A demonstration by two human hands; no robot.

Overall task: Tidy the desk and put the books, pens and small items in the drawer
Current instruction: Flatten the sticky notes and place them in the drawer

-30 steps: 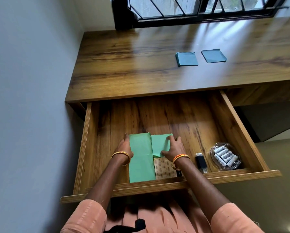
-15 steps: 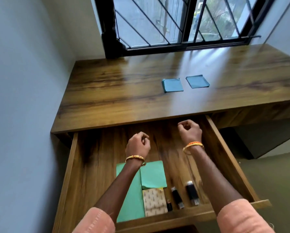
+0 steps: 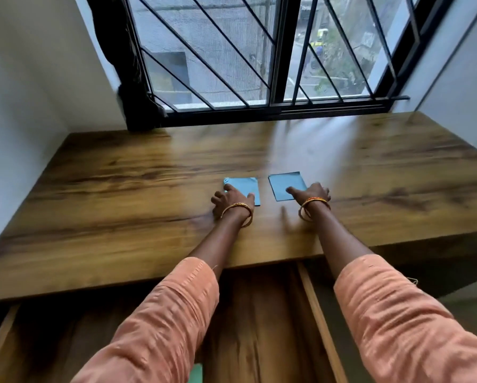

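On desk (image 3: 121,194): hands (image 3: 232,199) (image 3: 312,193) touching blue pads (image 3: 245,185) (image 3: 283,183).

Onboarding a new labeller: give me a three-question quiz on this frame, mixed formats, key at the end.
1. True or false: the drawer under the desk is pushed shut.
2. Multiple choice: how many blue squares lie on the desktop? A) one B) two C) four
3. Short answer: which hand touches which blue square?

Key
1. False: it stands pulled out below the desk edge.
2. B: the left blue square and the right blue square lie side by side, apart.
3. The left hand rests on the left square's near corner; the right hand has fingers on the right square's near edge. Neither square is lifted.
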